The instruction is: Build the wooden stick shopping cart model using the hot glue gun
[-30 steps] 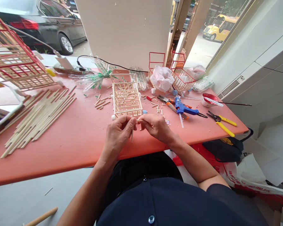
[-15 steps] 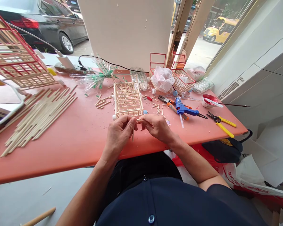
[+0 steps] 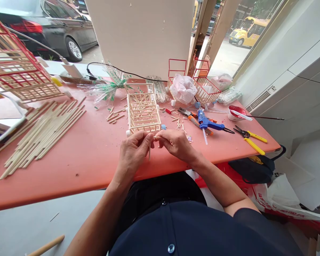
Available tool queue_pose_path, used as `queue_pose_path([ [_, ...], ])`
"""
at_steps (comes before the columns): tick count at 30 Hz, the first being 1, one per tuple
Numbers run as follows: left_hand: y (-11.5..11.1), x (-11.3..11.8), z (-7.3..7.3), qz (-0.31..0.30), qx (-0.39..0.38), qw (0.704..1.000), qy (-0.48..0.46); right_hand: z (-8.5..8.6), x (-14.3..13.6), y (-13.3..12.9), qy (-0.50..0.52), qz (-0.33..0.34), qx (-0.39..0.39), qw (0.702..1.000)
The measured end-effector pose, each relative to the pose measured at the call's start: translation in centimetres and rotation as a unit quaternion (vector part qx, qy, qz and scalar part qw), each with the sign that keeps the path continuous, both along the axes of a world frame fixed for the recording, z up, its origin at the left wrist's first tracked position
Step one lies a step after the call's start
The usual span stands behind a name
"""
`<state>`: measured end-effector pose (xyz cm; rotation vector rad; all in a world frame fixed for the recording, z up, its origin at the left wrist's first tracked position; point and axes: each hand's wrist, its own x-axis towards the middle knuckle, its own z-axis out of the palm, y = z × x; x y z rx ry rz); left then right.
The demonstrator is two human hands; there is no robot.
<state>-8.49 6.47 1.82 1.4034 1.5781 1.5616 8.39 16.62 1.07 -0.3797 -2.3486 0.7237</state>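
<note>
My left hand point(image 3: 135, 147) is pinched on a thin wooden stick point(image 3: 149, 153), whose lower end points down below my fingers. Fingertip to fingertip with it, my right hand point(image 3: 177, 145) pinches a short wooden stick piece point(image 3: 156, 137) lying crosswise. Whether the two pieces are joined is hidden by my fingers. Just beyond my hands stands a small cart of bare wooden sticks point(image 3: 144, 112), with a white cap point(image 3: 128, 133) and a blue cap point(image 3: 163, 127) as wheels at its near corners.
Long wooden sticks point(image 3: 44, 133) lie at left under a larger red-edged stick frame point(image 3: 18, 67). To the right are a blue glue gun point(image 3: 206, 122), orange-handled pliers point(image 3: 192, 121), yellow-handled pliers point(image 3: 250, 138) and a red-stained cup point(image 3: 236, 113). Red-railed carts point(image 3: 206, 90) stand behind.
My hands stay pinched together in almost the same place, with the sticks still between the fingers. The whole view has shifted very slightly.
</note>
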Motion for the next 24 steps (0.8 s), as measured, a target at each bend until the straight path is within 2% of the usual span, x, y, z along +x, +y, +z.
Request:
queue_pose_path([
  [12, 0.09, -0.02, -0.67, -0.024, -0.002, 0.997, -0.07, 0.23, -0.04, -0.13, 0.003, -0.007, 0.011, 1.0],
  [24, 0.06, 0.06, -0.58, -0.024, -0.017, 0.998, -0.06, 0.35, 0.01, -0.11, -0.004, -0.011, -0.011, 1.0],
])
